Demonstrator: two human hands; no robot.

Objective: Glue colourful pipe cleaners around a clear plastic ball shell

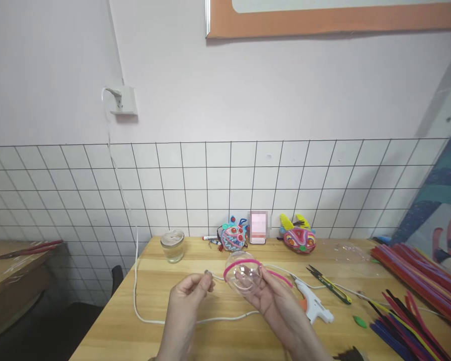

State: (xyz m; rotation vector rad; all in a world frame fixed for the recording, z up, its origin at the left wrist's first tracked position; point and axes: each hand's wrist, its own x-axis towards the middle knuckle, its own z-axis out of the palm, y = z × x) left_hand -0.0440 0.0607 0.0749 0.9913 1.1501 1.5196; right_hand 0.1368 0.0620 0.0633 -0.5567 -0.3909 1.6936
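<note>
My right hand (pixel 276 303) holds a clear plastic half-sphere (pixel 243 275) above the wooden table (pixel 143 306). A pink pipe cleaner (pixel 244 262) runs along the sphere's rim and trails off to the right. My left hand (pixel 190 296) pinches the left end of that pipe cleaner between thumb and fingers, just left of the sphere.
A white glue gun (pixel 315 307) and its cord (pixel 146 316) lie beside my right hand. Small scissors (pixel 328 284), a glass jar (pixel 172 244), two colourful pipe-cleaner masks (pixel 233 234) (pixel 298 236), a phone (pixel 258 228) and bundles of pipe cleaners (pixel 417 271) are around.
</note>
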